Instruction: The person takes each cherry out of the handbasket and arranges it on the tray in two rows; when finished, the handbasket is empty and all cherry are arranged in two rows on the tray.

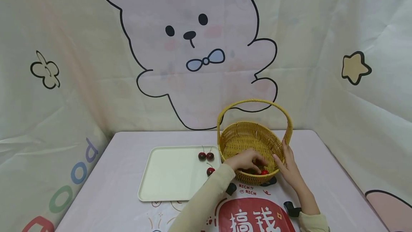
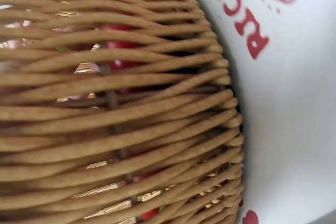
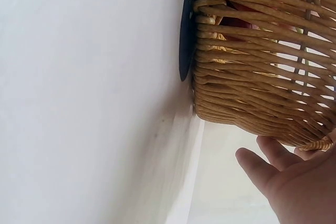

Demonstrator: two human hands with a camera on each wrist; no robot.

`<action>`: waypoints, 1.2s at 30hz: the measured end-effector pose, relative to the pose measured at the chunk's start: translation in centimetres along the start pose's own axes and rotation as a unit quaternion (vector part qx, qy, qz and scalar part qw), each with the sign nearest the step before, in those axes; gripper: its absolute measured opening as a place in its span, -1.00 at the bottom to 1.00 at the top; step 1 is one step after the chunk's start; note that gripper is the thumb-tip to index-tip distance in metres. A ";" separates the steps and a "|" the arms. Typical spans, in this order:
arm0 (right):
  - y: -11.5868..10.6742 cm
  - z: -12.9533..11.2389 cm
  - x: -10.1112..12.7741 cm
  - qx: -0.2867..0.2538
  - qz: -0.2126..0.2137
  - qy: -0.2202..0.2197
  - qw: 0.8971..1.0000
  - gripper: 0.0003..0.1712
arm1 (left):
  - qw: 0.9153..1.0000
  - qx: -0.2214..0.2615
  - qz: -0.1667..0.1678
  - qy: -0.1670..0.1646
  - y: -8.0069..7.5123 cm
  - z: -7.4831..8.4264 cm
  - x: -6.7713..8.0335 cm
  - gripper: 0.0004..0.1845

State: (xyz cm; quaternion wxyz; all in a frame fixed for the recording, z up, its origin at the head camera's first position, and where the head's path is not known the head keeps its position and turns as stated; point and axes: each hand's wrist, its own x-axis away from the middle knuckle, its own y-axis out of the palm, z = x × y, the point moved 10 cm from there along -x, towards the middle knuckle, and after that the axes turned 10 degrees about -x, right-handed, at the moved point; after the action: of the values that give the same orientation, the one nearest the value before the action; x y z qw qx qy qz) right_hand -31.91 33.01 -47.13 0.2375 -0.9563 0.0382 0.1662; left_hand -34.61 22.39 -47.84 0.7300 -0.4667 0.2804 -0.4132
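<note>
A yellow-brown wicker basket (image 1: 249, 135) with a tall arched handle stands at the right of the table. My left hand (image 1: 246, 160) reaches over its near rim, fingers bent down among red cherries (image 1: 264, 172) at the bottom. Whether those fingertips pinch a cherry is hidden. On the basket's right side, my right hand (image 1: 291, 167) holds the rim near the handle's foot, thumb on the inner side. The right wrist view shows fingers (image 3: 257, 169) against the outer weave. Through the wicker (image 2: 105, 124), the left wrist view catches bits of red fruit.
Left of the basket lies a cream rectangular tray (image 1: 173, 174), with dark red stemmed cherries (image 1: 201, 156) near its right edge. The left forearm crosses the tray's near right corner. A printed cloth (image 1: 106, 196) covers the table, and a curtain (image 1: 206, 88) hangs behind it.
</note>
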 end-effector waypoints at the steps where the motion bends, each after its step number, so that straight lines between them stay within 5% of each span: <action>1: 0.0 0.0 0.0 0.000 0.000 0.000 1.000 -0.15 | 1.000 -0.012 -0.004 -0.007 0.2 -0.2 -0.1 -0.64; 9: -0.1 -0.2 0.0 0.000 0.002 0.003 1.000 -0.15 | 0.995 -0.087 -0.031 -0.040 1.2 -1.2 -0.5 -0.66; 21: -0.1 -0.1 0.1 0.004 0.005 0.006 1.000 -0.15 | 0.992 -0.097 -0.060 -0.046 2.1 -1.6 -1.0 -0.67; 36: -0.1 -0.2 0.0 -0.001 0.005 0.002 1.000 -0.15 | 0.998 -0.057 -0.015 -0.017 0.6 -1.2 -0.7 -0.67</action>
State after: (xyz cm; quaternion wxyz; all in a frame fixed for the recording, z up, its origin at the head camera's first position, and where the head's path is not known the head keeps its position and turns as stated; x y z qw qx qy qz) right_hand -31.84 33.03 -46.91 0.2355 -0.9566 0.0433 0.1659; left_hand -35.72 22.62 -48.86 0.7006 -0.5185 0.2843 -0.3993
